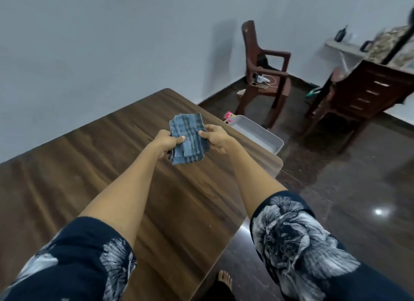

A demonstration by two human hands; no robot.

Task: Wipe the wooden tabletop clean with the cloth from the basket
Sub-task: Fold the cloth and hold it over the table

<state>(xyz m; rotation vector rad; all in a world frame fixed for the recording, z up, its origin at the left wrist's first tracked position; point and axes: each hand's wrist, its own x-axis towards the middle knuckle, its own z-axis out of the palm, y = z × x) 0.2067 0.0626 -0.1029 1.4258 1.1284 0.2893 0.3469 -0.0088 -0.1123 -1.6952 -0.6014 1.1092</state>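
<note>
Cloth (188, 138): folded, held above desk (89, 166) centre, pinched by left hand (167, 141) and right hand (216, 138). Basket (257, 132) at right edge. Step: cloth retrieved, wiping pending. Next: cloth to be lowered flat onto wood.

Folded blue checked cloth (188, 137) gripped between left hand (167, 142) and right hand (216, 138). Wooden tabletop (89, 166) beneath both. Grey basket (257, 132) just beyond right hand.

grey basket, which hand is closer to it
Right. The right hand grips the cloth on the side facing the grey basket, which sits just beyond it at the table edge. The left hand holds the cloth's opposite side, farther from the basket.
</note>
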